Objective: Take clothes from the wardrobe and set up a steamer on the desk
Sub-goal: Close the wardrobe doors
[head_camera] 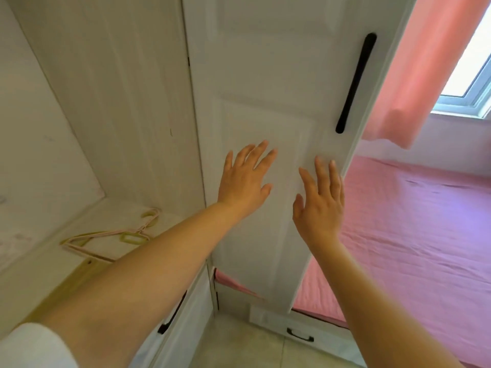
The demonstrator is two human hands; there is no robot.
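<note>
Head view looks down at a white wardrobe door (265, 107) with a long black handle (354, 83) near its right edge. Both hands are raised to the door's lower panel, fingers spread wide and holding nothing. The left hand (243, 181) lies flat toward the middle of the panel; whether the palm presses the wood or sits just off it cannot be told. The right hand (320, 205) is just beside it, close to the door's right edge, slightly blurred. To the left, an open wardrobe compartment shows a pale shelf (87, 216) with pink hangers (111, 239) lying on it; no clothes show there. Below the shelf is a drawer front with a dark handle (172, 314). To the right lies a bed with a pink sheet (414, 235), under a pink curtain (425, 70) and a window (473, 75)
</note>
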